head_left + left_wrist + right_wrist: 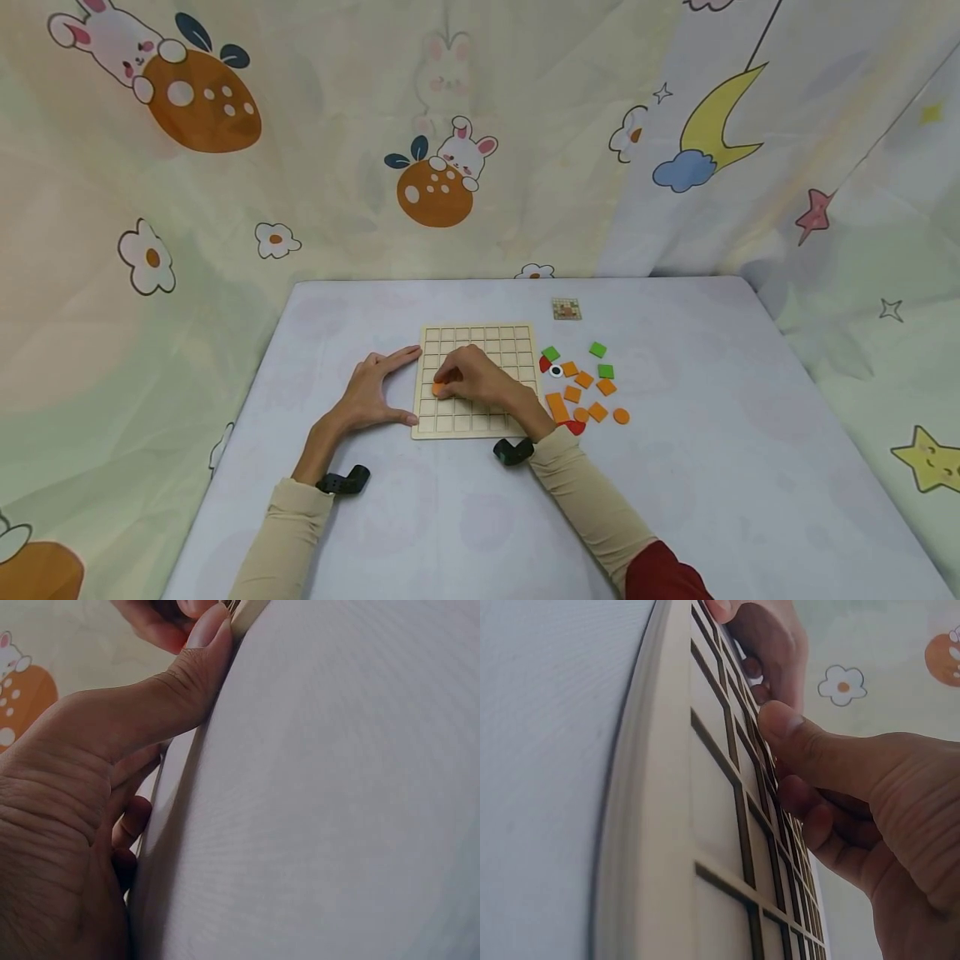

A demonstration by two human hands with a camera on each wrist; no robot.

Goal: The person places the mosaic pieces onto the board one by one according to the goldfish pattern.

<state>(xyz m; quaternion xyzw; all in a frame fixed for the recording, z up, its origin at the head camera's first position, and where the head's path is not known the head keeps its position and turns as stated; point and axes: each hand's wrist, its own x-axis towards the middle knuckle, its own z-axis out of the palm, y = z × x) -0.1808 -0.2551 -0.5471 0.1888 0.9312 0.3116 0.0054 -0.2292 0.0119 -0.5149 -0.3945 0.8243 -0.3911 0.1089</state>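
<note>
A square wooden grid board (517, 354) lies on the table, its left edge beside my left hand (367, 392). The left index finger and thumb are spread out straight and touch that edge near its top and bottom corners. Over the board's left part, my right hand (477, 375) pinches an orange round piece (437, 389) between thumb and fingers. In the right wrist view, the right hand (870, 795) reaches low over the grid (727, 810), and the piece is hidden there. The left wrist view has the left thumb (202, 667) against the board's edge.
Right of the board lie scattered loose pieces: orange squares (583, 380), green squares (597, 349), orange discs (621, 416), red pieces (576, 427) and a black-and-white eye piece (556, 371). A small patterned card (566, 309) sits behind them on the white table (712, 433).
</note>
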